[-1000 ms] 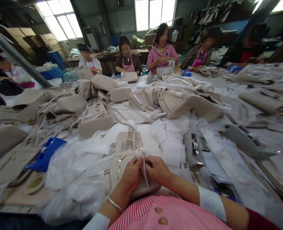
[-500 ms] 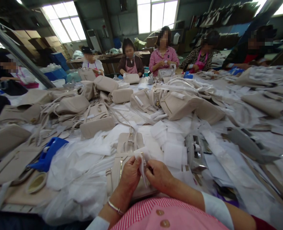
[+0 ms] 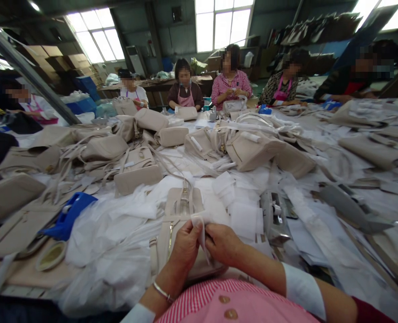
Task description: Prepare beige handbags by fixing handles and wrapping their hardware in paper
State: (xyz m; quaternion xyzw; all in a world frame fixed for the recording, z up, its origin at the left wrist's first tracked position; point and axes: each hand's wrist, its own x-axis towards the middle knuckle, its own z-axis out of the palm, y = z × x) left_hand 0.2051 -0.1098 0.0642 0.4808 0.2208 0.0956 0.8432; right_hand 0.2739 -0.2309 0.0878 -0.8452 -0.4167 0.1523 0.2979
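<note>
A beige handbag (image 3: 177, 224) lies flat in front of me, its straps pointing away and gold zips showing on its front. Over it, my left hand (image 3: 186, 242) pinches a small white sheet of wrapping paper (image 3: 199, 220) between thumb and fingers. My right hand (image 3: 224, 244) is closed at the other side of the sheet, its fingertips close to the left hand's. The fold of paper hides what lies between the fingertips. Loose white sheets (image 3: 246, 217) lie just right of the bag.
Grey tape dispenser (image 3: 274, 215) at right, another grey one (image 3: 353, 206) beyond it. Blue tape dispenser (image 3: 71, 215) and a tape roll (image 3: 51, 256) at left. Crumpled white wrapping (image 3: 107, 255) lies beside the bag. More beige bags (image 3: 138, 172) are heaped ahead; several co-workers sit across the table.
The paper has folded over the bag's gold metal piece, which showed before and is now covered. Both hands stay almost in place; the view has tilted slightly upward.
</note>
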